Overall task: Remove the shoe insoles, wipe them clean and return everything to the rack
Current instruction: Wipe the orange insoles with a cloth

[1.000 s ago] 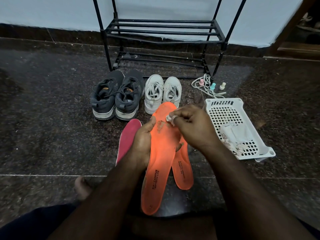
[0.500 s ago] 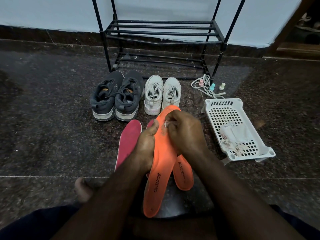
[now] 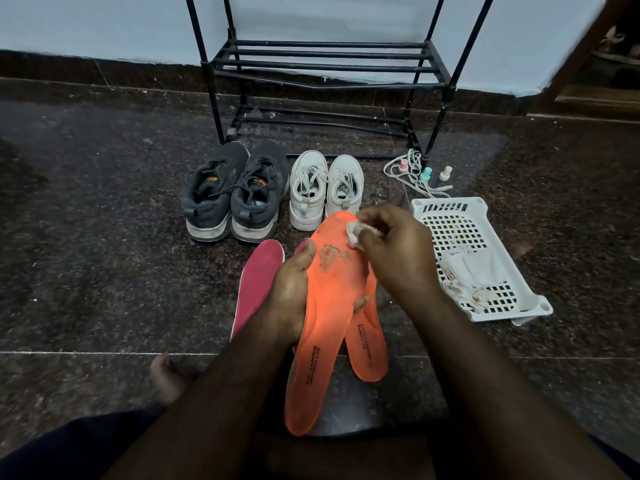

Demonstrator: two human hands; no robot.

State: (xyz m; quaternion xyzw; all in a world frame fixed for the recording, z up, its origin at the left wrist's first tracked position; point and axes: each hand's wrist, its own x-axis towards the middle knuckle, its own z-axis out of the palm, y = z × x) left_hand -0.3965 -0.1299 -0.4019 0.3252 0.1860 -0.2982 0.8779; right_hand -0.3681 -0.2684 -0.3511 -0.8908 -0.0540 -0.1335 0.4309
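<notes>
Head view: left hand (image 3: 294, 289) grips orange insole (image 3: 329, 306) at mid-length, tilted up for wiping; right hand (image 3: 391, 251) pinches white wipe (image 3: 354, 233) against its toe end near worn patch; second orange insole (image 3: 369, 344) on floor (image 3: 104, 271); rack (image 3: 325, 81) at far floor edge.

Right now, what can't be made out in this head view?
- Second pink insole: mostly hidden behind the left hand and the held orange insole.
- Orange insole on the floor: toe end covered by the held one.
- Wipe: mostly wrapped in the right hand.
- Basket contents: too crumpled to identify.
</notes>
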